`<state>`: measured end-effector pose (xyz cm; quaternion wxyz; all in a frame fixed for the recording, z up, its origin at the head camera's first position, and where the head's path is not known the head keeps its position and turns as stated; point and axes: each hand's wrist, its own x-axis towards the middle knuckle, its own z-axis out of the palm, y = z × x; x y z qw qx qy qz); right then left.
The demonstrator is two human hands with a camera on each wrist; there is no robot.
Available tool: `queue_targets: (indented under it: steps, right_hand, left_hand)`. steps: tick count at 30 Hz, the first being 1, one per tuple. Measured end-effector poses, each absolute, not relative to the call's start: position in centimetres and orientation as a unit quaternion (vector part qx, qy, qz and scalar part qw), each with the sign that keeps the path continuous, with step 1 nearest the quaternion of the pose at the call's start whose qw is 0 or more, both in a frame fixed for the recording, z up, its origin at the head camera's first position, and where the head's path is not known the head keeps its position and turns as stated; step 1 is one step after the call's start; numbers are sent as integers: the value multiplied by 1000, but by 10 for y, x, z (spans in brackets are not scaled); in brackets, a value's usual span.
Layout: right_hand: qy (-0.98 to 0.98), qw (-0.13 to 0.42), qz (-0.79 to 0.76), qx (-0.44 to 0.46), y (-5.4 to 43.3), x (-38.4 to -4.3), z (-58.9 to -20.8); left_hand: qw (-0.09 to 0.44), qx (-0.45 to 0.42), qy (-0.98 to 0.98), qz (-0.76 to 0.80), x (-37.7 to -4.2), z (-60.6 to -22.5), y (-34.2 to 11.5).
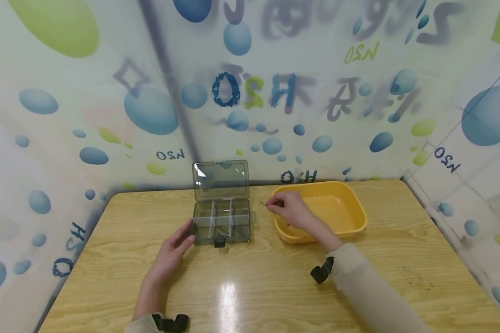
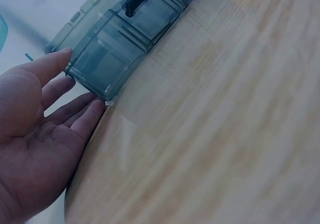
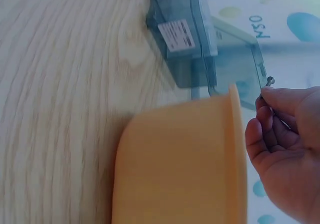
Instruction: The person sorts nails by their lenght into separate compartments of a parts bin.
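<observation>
A grey see-through compartment box [image 1: 204,241] stands on the table with its lid [image 1: 221,180] raised. Several screws [image 1: 239,230] lie in its front middle and front right compartments. My left hand [image 1: 168,254] rests loosely at the box's left side, fingertips right at its wall and corner. Between thumb and fingertips my right hand [image 1: 293,210] pinches a small metal screw [image 3: 270,81], its head sticking out. That hand is over the left rim of a yellow plastic bin [image 1: 329,208], and the screw points toward the box.
The wooden table [image 1: 266,286] backs onto a wall [image 1: 250,138] printed with blue and green spots. A white label [image 3: 177,35] is stuck on the box's right side. Each wrist wears a black camera [image 1: 322,270].
</observation>
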<state>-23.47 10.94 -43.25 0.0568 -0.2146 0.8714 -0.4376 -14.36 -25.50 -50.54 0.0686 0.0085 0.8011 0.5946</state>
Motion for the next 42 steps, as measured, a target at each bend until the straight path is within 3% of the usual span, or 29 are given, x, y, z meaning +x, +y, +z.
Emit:
queue_targets:
  steps: [24, 35, 42]
  right_hand:
    - [846, 81, -447, -277, 26, -215, -435]
    - [843, 101, -452, -274, 5, -210, -439]
    - [839, 86, -465, -267, 5, -212, -441]
  left_hand:
    - [68, 4, 805, 589, -144, -501, -255]
    - [58, -11, 812, 580, -145, -503, -253]
    - [65, -13, 808, 585, -144, -503, -253]
